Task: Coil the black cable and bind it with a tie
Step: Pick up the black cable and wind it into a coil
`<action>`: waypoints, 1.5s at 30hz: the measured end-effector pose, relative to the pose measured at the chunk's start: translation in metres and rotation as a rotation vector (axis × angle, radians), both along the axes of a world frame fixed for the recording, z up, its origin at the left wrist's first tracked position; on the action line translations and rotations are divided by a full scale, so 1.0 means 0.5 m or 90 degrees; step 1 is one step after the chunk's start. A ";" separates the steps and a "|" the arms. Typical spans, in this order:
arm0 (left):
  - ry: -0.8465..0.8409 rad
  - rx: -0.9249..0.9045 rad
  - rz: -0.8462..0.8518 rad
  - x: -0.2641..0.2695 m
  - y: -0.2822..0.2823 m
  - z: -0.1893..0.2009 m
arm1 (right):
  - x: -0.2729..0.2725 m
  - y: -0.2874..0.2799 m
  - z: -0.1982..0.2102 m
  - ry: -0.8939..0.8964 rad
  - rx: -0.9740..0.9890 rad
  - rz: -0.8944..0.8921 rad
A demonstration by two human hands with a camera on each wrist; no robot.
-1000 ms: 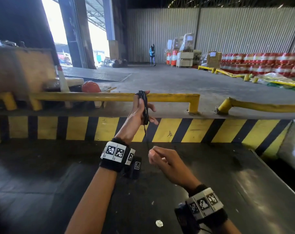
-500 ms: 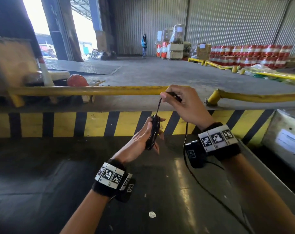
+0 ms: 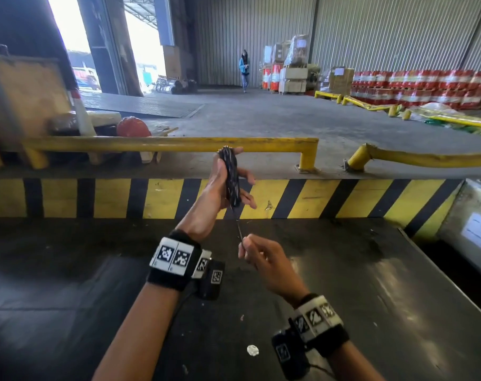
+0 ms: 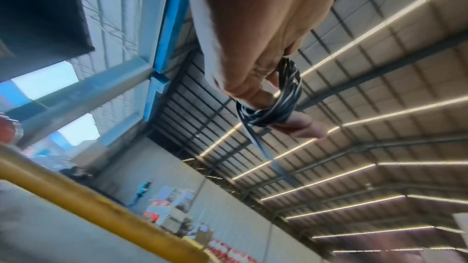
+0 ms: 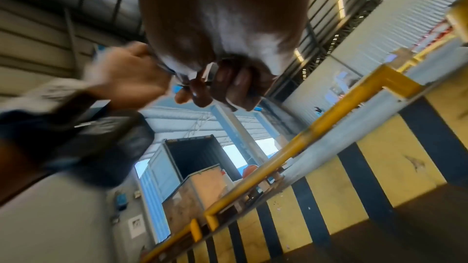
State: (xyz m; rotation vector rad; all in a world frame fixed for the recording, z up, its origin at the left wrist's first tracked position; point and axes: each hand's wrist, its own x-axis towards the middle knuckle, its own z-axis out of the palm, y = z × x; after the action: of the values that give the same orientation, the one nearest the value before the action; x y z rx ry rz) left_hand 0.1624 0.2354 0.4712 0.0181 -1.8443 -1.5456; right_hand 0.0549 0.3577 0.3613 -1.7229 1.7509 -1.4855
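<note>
Black cable [image 3: 231, 177] is wound in a tight bundle of loops around the left hand [image 3: 222, 188], running from the raised thumb down across the palm, fingers spread loosely so the coil stays on. Half a second ago the right hand [image 3: 264, 259] was up beyond the coil at the rail, drawing the strand over the top; now it has swung down below the left wrist, pinching the free strand between thumb and fingertip, the other fingers curled. I take that as one more turn laid on, with winding still going. Both hands are held in the air above the dark worktop [image 3: 371, 284], toward its far striped edge. The cable looks thin, glossy and pale-flecked, its loops lying close. No tie is visible, so binding has not begun.
</note>
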 end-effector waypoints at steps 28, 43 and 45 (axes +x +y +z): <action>-0.085 0.206 -0.395 0.038 0.044 -0.123 | -0.093 -0.011 0.125 -0.049 -0.092 -0.034; 0.176 0.368 -0.307 0.096 -0.044 -0.125 | 0.086 -0.043 0.015 -0.394 0.006 0.121; 0.185 0.343 -0.253 0.092 -0.042 -0.125 | 0.100 -0.044 0.018 -0.409 0.029 0.101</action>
State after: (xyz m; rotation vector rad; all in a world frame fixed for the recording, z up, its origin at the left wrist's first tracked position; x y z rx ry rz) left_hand 0.2082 0.2144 0.4086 -0.3240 -1.2111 -2.1534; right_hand 0.1049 0.3355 0.3706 -1.1402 1.2663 -1.6625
